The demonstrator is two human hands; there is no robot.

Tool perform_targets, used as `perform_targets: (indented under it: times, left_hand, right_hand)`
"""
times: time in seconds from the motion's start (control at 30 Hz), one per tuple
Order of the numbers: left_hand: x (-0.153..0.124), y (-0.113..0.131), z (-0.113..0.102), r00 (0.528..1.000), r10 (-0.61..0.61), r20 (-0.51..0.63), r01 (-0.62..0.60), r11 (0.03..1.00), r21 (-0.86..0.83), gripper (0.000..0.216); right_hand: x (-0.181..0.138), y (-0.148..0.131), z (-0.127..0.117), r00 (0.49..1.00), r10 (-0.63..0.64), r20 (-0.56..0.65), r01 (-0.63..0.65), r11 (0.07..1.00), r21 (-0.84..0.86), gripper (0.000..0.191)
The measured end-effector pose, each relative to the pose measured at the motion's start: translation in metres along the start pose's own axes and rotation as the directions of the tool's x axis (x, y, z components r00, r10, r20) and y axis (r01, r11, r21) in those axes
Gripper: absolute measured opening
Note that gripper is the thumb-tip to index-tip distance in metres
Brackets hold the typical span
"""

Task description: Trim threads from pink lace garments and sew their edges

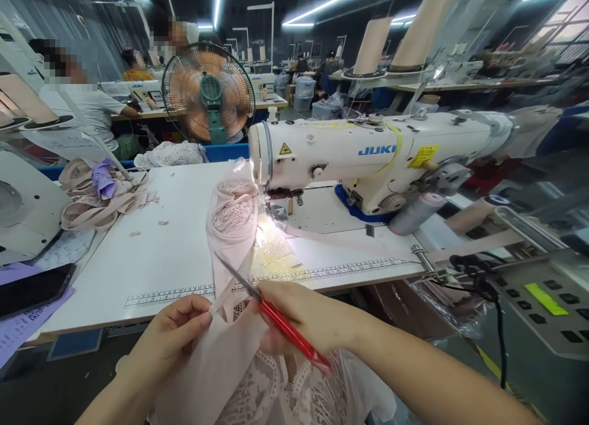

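Observation:
My left hand (171,334) pinches the edge of a pale pink lace garment (239,370) that lies across my lap and runs up onto the white sewing table (175,253). My right hand (306,317) is closed on red-handled thread snips (271,311), whose metal blades point up and left over the fabric near my left fingertips. The far end of the garment (232,213) lies under the needle of the white sewing machine (368,152), lit by its lamp.
A pile of pink pieces (99,195) sits at the table's back left. A dark phone (32,290) lies on purple paper at the left. A control panel (543,299) stands at the right. A fan (208,94) and other seated people are behind.

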State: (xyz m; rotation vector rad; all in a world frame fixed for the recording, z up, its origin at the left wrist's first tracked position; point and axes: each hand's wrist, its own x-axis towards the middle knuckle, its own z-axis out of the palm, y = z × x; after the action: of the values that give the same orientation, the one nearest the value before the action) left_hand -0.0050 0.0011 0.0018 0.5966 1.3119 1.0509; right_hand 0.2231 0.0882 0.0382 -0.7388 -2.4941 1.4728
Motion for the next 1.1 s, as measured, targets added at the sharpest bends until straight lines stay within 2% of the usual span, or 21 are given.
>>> perform_targets:
  times: [0.1,0.2,0.33,0.6,0.77,0.93,1.1]
  left_hand:
    - [0.001,0.001,-0.001,1.0,0.007,-0.017,-0.006,1.0,0.011,0.032]
    - [0.0,0.003,0.003,0.999,0.018,-0.033,-0.017,1.0,0.025,0.032]
    - [-0.002,0.004,0.008,0.998,0.046,-0.048,-0.044,0.998,0.043,0.034]
    - [-0.003,0.0,0.008,0.996,0.062,-0.065,-0.062,0.998,-0.004,0.038]
    - [-0.003,0.001,0.009,0.996,0.041,-0.075,-0.041,0.999,0.0,0.037]
    - [-0.003,0.003,0.012,0.995,0.024,-0.093,-0.023,1.0,0.015,0.041]
    - [-0.004,0.005,0.012,0.997,0.032,-0.076,-0.027,0.997,0.067,0.044]
  right_hand:
    - [-0.016,0.011,0.008,0.979,0.107,0.171,-0.052,0.953,-0.299,0.02]
    - [-0.022,0.015,0.016,0.948,0.21,0.238,-0.089,0.895,-0.436,0.015]
    - [-0.018,0.007,0.021,0.948,0.253,0.194,-0.159,0.903,-0.4,0.028]
    - [-0.005,-0.002,0.029,0.966,0.205,0.156,-0.129,0.909,-0.396,0.022]
    - [-0.005,-0.004,0.031,0.966,0.226,0.126,-0.162,0.908,-0.388,0.032]
    - [-0.004,-0.011,0.027,0.96,0.238,0.149,-0.165,0.907,-0.386,0.032]
    - [-0.002,-0.009,0.031,0.958,0.265,0.113,-0.214,0.917,-0.336,0.039]
